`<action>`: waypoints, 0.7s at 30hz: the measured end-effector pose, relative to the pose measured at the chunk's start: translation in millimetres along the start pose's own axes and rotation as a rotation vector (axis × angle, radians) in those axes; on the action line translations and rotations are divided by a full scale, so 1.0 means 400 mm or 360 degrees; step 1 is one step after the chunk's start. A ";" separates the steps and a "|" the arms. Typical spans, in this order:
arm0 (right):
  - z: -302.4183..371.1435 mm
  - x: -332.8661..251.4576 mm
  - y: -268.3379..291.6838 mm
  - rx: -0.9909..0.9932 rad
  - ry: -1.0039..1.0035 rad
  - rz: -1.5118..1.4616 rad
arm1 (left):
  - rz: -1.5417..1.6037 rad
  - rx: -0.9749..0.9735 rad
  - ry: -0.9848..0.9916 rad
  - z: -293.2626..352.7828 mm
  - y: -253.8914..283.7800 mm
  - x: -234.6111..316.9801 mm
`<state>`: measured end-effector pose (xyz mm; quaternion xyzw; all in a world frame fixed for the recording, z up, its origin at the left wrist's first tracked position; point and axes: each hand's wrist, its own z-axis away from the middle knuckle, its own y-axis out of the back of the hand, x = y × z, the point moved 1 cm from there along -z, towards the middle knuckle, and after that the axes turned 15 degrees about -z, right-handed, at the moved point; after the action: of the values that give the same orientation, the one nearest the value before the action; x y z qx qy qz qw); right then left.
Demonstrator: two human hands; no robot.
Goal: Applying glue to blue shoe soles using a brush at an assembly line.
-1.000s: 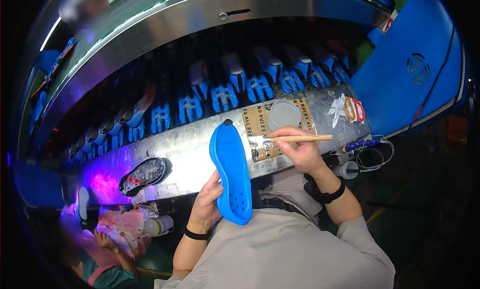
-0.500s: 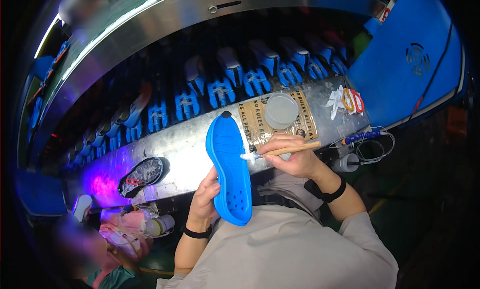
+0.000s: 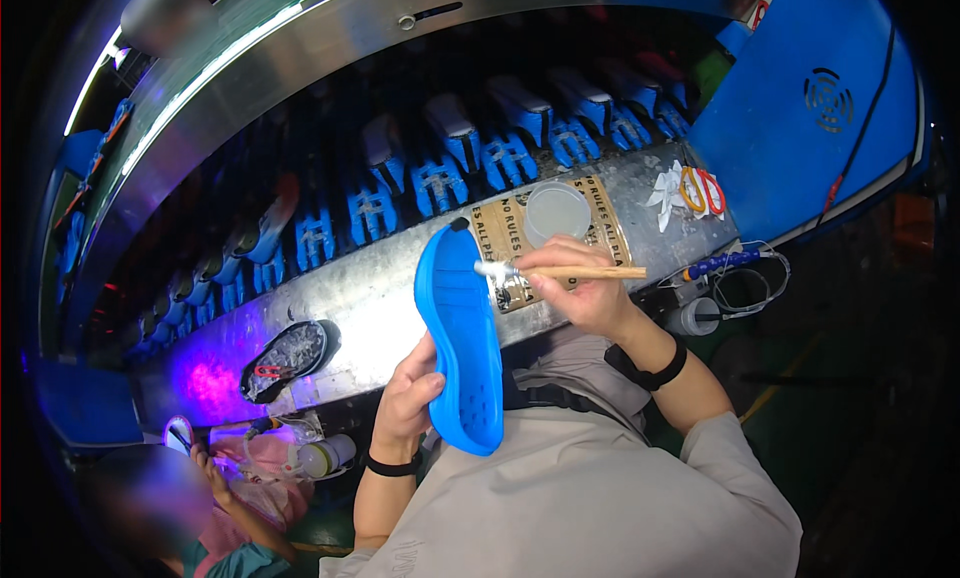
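Note:
My left hand (image 3: 410,393) is closed on the left edge of a blue shoe sole (image 3: 462,323), its hollow side facing up. A small dark patch marks the sole's far tip, and small holes dot its near end. My right hand (image 3: 585,290) grips a brush (image 3: 590,273) by its wooden handle. White bristles point left, at the sole's right rim beside its upper half; whether they touch it I cannot tell. Beyond my right hand, a round translucent tub (image 3: 557,215) stands on a printed brown sheet (image 3: 610,216).
A metal bench ledge (image 3: 385,323) crosses in front of me. On it lie a dark shoe sole (image 3: 290,358) at left and scissors (image 3: 705,193) with white scraps at right. Blue shoe holders (image 3: 440,183) line the machine behind. A co-worker (image 3: 255,478) sits at lower left.
The brush has moved up along the sole's right rim, and its handle has levelled out. My left hand and the sole have barely moved. The co-worker's hand has risen with a shoe piece.

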<state>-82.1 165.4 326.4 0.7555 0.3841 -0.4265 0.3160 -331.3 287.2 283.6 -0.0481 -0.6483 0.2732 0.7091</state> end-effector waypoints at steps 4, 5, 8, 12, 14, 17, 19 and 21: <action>0.011 -0.015 -0.013 -0.0218 -0.0045 -0.0153 | -0.0103 0.0080 -0.0034 -0.008 0.011 0.021; 0.012 -0.019 -0.013 -0.0274 -0.0003 -0.0152 | -0.0099 0.0075 -0.0021 -0.010 0.012 0.025; 0.015 -0.027 -0.016 -0.0356 0.0037 -0.0205 | -0.0176 0.0095 -0.0127 -0.016 0.012 0.036; 0.021 -0.036 -0.021 -0.0426 0.0019 -0.0296 | -0.0207 0.0136 -0.0157 -0.022 0.017 0.047; 0.025 -0.041 -0.023 -0.0447 0.0006 -0.0301 | -0.0206 0.0152 -0.0159 -0.024 0.018 0.052; 0.027 -0.047 -0.029 -0.0470 -0.0005 -0.0300 | -0.0179 0.0149 -0.0172 -0.026 0.020 0.058; 0.028 -0.051 -0.035 -0.0479 0.0009 -0.0300 | -0.0155 0.0141 -0.0166 -0.026 0.020 0.062; 0.029 -0.054 -0.037 -0.0449 -0.0013 -0.0337 | -0.0146 0.0144 -0.0163 -0.029 0.020 0.063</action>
<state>-106.8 156.7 338.3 0.6572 0.5162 -0.4023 0.3739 -322.9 308.8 301.1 0.0278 -0.6723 0.2715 0.6882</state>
